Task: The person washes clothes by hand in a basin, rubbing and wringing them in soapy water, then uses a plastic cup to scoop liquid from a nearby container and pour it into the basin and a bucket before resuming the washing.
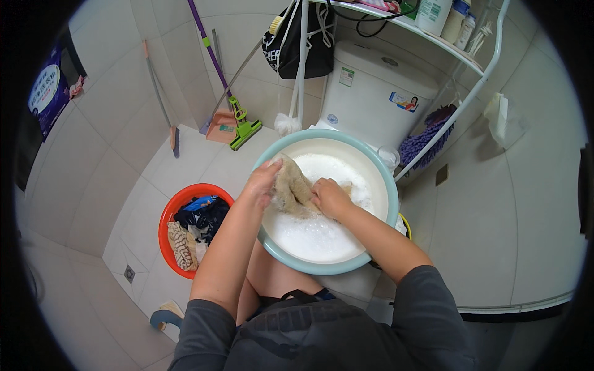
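A large round basin (388, 185) with a pale blue-green rim holds water covered in white suds. Over its left part I hold up a wet beige-brown cloth (291, 185), bunched and hanging in folds down to the foam. My left hand (265, 179) is closed on the cloth's upper left edge. Lower down on the right, my right hand (330, 198) grips the same cloth just above the suds. A bit of beige fabric shows beyond the right hand, partly sunk in foam.
Left of the basin stands an orange-red tub (166, 232) of dark and patterned clothes. Behind it are a green-and-purple mop (246, 133), a pink dustpan (221, 127) and a broom (174, 139). A toilet tank (371, 93) and white rack (445, 127) stand beyond the basin.
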`<act>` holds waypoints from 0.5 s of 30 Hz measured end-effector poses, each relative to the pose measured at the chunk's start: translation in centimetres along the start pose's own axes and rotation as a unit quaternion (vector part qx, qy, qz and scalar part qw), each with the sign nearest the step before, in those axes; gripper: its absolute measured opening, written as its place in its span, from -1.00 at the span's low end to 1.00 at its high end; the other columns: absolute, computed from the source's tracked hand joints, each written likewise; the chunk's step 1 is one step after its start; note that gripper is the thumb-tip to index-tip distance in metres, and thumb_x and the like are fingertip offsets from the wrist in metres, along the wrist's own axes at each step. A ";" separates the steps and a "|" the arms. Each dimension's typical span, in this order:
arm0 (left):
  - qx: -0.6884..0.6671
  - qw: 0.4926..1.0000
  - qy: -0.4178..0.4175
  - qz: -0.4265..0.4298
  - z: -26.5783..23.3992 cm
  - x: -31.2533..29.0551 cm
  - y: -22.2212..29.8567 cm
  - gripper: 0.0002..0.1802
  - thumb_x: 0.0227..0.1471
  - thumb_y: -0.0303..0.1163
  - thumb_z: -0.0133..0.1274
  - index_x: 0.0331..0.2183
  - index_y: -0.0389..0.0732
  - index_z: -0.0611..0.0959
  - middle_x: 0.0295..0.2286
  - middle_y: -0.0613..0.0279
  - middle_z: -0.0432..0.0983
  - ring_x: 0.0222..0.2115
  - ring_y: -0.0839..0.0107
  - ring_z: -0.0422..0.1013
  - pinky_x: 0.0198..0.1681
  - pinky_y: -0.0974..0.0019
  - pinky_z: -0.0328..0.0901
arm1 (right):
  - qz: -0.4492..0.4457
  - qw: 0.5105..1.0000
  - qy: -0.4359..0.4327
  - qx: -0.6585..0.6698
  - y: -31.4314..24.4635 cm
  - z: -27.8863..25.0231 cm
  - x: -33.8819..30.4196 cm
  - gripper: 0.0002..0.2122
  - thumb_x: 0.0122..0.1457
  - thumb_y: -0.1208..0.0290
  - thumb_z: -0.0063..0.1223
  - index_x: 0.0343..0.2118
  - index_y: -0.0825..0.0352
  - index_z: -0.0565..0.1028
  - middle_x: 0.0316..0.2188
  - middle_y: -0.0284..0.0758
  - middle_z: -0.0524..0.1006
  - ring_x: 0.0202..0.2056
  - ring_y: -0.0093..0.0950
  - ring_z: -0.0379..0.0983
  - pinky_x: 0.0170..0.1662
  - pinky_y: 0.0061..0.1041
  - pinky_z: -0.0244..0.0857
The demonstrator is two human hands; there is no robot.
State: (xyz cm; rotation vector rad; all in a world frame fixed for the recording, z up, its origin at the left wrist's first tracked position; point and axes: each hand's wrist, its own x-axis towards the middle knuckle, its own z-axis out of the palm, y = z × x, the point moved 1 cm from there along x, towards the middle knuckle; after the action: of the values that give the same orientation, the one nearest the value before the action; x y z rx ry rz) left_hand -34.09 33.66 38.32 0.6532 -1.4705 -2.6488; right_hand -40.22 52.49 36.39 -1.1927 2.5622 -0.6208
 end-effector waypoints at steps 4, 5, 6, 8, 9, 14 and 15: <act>-0.047 0.998 0.030 0.019 -2.1 0.3 0.1 -0.69 0.11 -0.19 -0.13 -0.18 -0.18 0.43 -0.24 0.17 0.43 -0.22 0.30 0.37 -0.16 0.17 0.29 | 0.027 0.950 -0.004 0.310 2.6 -2.3 0.7 -0.86 0.13 0.42 -0.17 -0.29 0.31 0.38 -0.30 -0.33 0.39 -0.24 -0.47 0.32 -0.12 -0.47 0.21; -0.064 0.997 0.025 0.027 -2.5 0.5 -0.2 -0.69 0.11 -0.19 -0.14 -0.19 -0.18 0.44 -0.24 0.17 0.42 -0.21 0.29 0.37 -0.15 0.16 0.29 | 0.056 0.904 -0.007 0.424 2.8 -3.0 0.5 -0.87 0.17 0.41 -0.23 -0.30 0.30 0.37 -0.32 -0.37 0.39 -0.27 -0.52 0.32 -0.14 -0.50 0.22; -0.094 0.995 0.033 0.027 -2.7 0.8 -0.8 -0.68 0.12 -0.19 -0.14 -0.17 -0.20 0.43 -0.24 0.15 0.42 -0.22 0.28 0.37 -0.14 0.16 0.30 | 0.052 0.868 0.024 0.493 2.7 -3.1 0.5 -0.86 0.19 0.39 -0.27 -0.30 0.29 0.36 -0.33 -0.39 0.38 -0.27 -0.56 0.30 -0.15 -0.52 0.22; -0.156 0.987 0.039 0.018 0.0 0.4 -1.5 -0.65 0.12 -0.20 -0.14 -0.14 -0.23 0.40 -0.24 0.12 0.42 -0.22 0.27 0.38 -0.13 0.17 0.31 | 0.051 0.781 0.094 0.616 2.1 -3.9 -0.2 -0.83 0.24 0.35 -0.35 -0.30 0.26 0.34 -0.34 -0.44 0.36 -0.26 -0.64 0.27 -0.16 -0.57 0.21; -0.187 0.982 0.013 0.021 0.6 0.6 -2.2 -0.64 0.12 -0.19 -0.14 -0.13 -0.23 0.39 -0.22 0.11 0.41 -0.22 0.25 0.37 -0.13 0.15 0.31 | 0.092 0.781 0.170 0.594 1.3 -3.7 0.3 -0.77 0.24 0.26 -0.34 -0.26 0.29 0.33 -0.32 -0.40 0.38 -0.25 -0.59 0.29 -0.14 -0.56 0.19; -0.267 0.961 -0.026 -0.059 2.7 1.9 -3.9 -0.61 0.11 -0.15 -0.14 -0.13 -0.22 0.33 -0.23 0.11 0.39 -0.23 0.20 0.37 -0.15 0.10 0.32 | 0.154 0.839 0.276 0.442 -2.9 -2.7 1.4 -0.77 0.15 0.23 -0.15 -0.25 0.28 0.37 -0.32 -0.32 0.42 -0.28 -0.45 0.34 -0.17 -0.49 0.22; -0.255 0.967 0.011 -0.026 3.2 2.3 -4.4 -0.60 0.11 -0.13 -0.14 -0.13 -0.22 0.34 -0.25 0.11 0.39 -0.25 0.20 0.37 -0.16 0.10 0.32 | 0.133 0.873 0.252 0.395 -3.4 -1.8 1.6 -0.80 0.11 0.25 -0.07 -0.28 0.25 0.38 -0.32 -0.27 0.41 -0.30 -0.45 0.34 -0.19 -0.45 0.22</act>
State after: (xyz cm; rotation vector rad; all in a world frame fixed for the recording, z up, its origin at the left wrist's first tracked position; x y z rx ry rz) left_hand -36.71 38.10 35.38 0.6661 -0.7120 -2.8652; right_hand -39.72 49.79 39.50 -0.4136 2.3031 -1.8572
